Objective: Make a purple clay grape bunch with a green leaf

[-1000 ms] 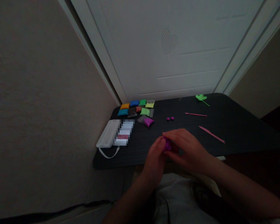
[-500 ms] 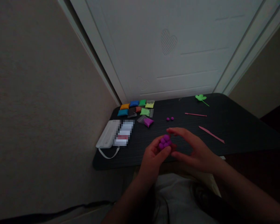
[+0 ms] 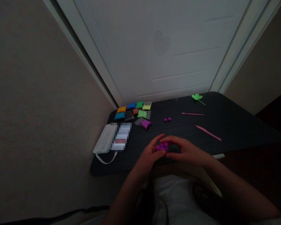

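A cluster of small purple clay balls [image 3: 162, 146] sits between my hands above the table's front edge. My left hand [image 3: 150, 153] wraps round its left side, thumb in front and fingers behind. From the right, my right hand [image 3: 184, 150] closes on the same cluster, with index finger and thumb at its right side. Beyond the hands, two loose purple clay balls [image 3: 167, 119] lie on the dark table [image 3: 178, 129]. An opened bag of purple clay [image 3: 145, 124] is left of them.
Several bags of coloured clay [image 3: 131, 106] lie at the back left. Nearer are a white power bank [image 3: 105, 139] with a cable and a blurred phone [image 3: 122, 136]. To the right lie a thin pink tool [image 3: 192, 114], a pink clay knife [image 3: 208, 133] and a green clover-shaped piece [image 3: 197, 97].
My right hand moved off the cluster, leaving it in my left hand, then came back to its right side. The cluster has turned and sits slightly lower. The view has shifted a little.
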Motion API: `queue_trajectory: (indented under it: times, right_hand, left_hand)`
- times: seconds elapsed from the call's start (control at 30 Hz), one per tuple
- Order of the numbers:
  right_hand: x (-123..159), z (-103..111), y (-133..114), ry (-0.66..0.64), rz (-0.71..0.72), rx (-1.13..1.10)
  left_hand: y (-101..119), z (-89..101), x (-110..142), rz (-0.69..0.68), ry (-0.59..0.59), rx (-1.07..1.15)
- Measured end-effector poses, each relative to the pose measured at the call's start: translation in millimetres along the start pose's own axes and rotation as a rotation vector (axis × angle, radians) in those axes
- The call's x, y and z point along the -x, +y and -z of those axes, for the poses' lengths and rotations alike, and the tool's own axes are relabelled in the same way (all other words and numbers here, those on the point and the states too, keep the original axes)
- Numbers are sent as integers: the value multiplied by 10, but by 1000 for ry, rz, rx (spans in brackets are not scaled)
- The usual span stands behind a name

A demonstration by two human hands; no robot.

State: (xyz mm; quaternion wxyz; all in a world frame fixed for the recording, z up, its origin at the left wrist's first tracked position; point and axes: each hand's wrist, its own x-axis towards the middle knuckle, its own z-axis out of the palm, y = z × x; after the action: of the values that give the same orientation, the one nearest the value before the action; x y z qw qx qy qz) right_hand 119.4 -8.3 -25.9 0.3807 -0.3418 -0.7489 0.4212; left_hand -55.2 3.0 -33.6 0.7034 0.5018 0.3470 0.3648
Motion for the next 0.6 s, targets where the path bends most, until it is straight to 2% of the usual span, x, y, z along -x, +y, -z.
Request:
queue_trajectory:
  times: [0.1,0.2,0.27,0.4,0.6]
  right_hand:
    - [-43,-32,101,28,-48,-9]
    - [-73,-78,208,110,-77,40]
    - [-78,-119,274,183,-93,86]
    - [-76,-220,371,312,-125,113]
    - [-112,-335,416,400,-94,150]
  left_hand:
    - [-43,100,-111,55,-10,-45]
    - [-110,167,-205,95,-10,10]
    - [-162,188,-240,79,12,100]
    - [-233,187,-258,-13,129,263]
    - [-251,166,-258,-23,190,261]
